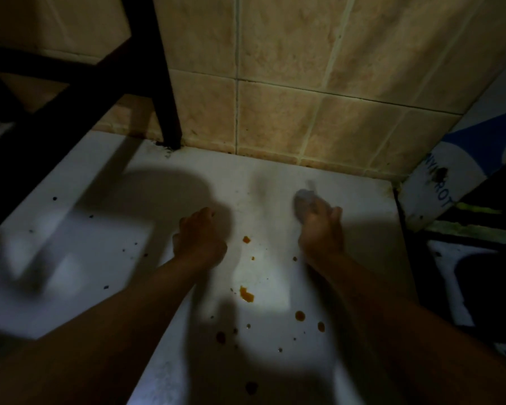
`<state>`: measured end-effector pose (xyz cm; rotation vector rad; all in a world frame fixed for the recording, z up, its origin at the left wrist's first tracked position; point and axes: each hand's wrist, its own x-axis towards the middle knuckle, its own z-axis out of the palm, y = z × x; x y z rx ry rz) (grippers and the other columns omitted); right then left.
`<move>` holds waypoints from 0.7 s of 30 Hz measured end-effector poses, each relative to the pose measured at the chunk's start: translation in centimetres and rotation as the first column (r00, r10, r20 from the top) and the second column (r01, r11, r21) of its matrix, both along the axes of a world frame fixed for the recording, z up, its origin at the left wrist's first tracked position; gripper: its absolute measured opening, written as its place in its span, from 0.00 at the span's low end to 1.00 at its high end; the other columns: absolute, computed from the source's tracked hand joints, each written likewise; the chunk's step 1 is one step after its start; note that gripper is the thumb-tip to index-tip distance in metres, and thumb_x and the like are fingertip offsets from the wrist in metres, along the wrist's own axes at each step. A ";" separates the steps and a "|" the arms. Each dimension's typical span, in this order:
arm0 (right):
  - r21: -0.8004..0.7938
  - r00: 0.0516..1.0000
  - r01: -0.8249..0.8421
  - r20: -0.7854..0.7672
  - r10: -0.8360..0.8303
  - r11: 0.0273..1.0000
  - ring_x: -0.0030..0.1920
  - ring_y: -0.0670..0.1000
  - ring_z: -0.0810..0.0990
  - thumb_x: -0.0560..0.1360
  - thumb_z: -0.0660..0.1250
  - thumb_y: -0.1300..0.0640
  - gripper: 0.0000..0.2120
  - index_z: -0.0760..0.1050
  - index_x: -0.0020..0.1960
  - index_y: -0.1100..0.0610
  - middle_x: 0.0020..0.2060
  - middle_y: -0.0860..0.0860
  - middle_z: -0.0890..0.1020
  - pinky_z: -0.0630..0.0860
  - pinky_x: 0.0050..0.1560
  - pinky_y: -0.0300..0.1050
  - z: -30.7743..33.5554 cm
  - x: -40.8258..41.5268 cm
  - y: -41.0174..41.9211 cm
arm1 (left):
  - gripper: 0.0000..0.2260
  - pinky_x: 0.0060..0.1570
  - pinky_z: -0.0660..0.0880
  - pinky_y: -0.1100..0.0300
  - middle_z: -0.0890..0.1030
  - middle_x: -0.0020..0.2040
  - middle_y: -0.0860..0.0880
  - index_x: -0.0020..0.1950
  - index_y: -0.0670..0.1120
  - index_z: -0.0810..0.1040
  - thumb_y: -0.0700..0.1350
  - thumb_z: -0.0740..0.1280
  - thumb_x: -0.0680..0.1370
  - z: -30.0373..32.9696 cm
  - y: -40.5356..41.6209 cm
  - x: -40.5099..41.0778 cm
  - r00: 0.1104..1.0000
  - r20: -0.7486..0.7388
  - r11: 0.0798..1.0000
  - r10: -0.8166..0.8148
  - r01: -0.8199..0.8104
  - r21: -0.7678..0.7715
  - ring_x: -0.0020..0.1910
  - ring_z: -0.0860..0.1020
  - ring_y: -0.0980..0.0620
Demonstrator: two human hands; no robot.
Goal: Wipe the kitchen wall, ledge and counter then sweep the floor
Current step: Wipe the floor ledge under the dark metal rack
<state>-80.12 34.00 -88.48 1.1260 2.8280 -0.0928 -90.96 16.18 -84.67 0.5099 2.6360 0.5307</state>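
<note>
Head view: the right hand [322, 229] is closed around a pale cloth [306, 200] and presses it to the white desk [275, 176], toward the far side, near the tiled wall [289, 83]. The left hand [200, 241] lies just left of it with fingers curled; it appears to hold nothing, though motion blur prevents certainty. Orange stains [247, 294] and dark specks are scattered on the near part of the desk, between and below the forearms, apart from the cloth. Risks, as judged from this layout: a forearm or wrist dragged across the wet-looking orange spots would smear them over surface that may already be clean; a cloth pass that collects the orange residue and then returns toward the far side would spread it rather than lift it; low light and heavy shadow could cause small specks to be missed. Grime sits at the joint where a dark frame post [170, 112] meets the desk at far left; the post obstructs a straight sweep along the wall there. Clearance: open desk extends left and near. On the right the desk ends at a dark gap, with a blue-and-white printed panel [438, 185] leaning just beyond; strokes to the right should stop short of that edge so that debris is not pushed into the gap.
</note>
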 end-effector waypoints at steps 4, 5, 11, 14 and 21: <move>-0.005 0.998 0.062 -0.015 -0.062 0.998 0.68 0.59 0.61 0.79 0.57 0.56 0.25 0.55 0.73 0.57 0.70 0.60 0.60 0.64 0.66 0.53 1.3 -2.3 -3.7 | 0.25 0.65 0.63 0.50 0.69 0.68 0.43 0.71 0.43 0.65 0.38 0.65 0.74 -0.9 -1.1 -0.8 1.000 -0.016 1.000 0.003 -0.002 0.004 0.67 0.65 0.41; -0.032 0.996 -0.058 -0.066 0.056 0.998 0.68 0.59 0.61 0.80 0.54 0.56 0.22 0.58 0.72 0.57 0.70 0.59 0.61 0.63 0.66 0.53 1.6 -3.1 -5.6 | 0.26 0.66 0.64 0.50 0.69 0.69 0.43 0.70 0.44 0.65 0.39 0.65 0.73 -1.0 -1.3 -1.0 1.000 -0.029 1.000 0.003 -0.003 -0.002 0.67 0.65 0.41; -0.011 0.956 -0.251 -0.161 0.246 0.968 0.66 0.60 0.65 0.77 0.59 0.59 0.23 0.63 0.71 0.54 0.68 0.55 0.65 0.67 0.63 0.54 0.6 -4.7 -3.1 | 0.24 0.62 0.66 0.50 0.70 0.67 0.47 0.69 0.48 0.66 0.40 0.66 0.73 -1.2 -2.5 -1.3 0.995 -0.104 1.000 -0.003 0.000 -0.027 0.66 0.67 0.44; -0.025 0.972 0.073 -0.223 -0.077 0.997 0.64 0.61 0.65 0.78 0.59 0.58 0.22 0.63 0.71 0.55 0.68 0.58 0.65 0.69 0.62 0.55 0.7 -5.0 -3.0 | 0.26 0.60 0.66 0.49 0.70 0.66 0.47 0.70 0.49 0.65 0.40 0.66 0.73 -0.8 -3.8 -1.7 0.995 -0.098 0.998 -0.019 0.013 -0.064 0.65 0.66 0.44; -0.009 0.818 -0.527 -0.275 0.505 0.850 0.60 0.58 0.66 0.77 0.57 0.57 0.21 0.64 0.68 0.46 0.66 0.50 0.66 0.72 0.53 0.57 0.2 -6.0 -7.6 | 0.27 0.64 0.66 0.48 0.67 0.69 0.49 0.72 0.50 0.62 0.41 0.65 0.74 0.0 -4.9 -1.6 0.992 -0.100 0.990 -0.074 0.061 -0.125 0.68 0.64 0.46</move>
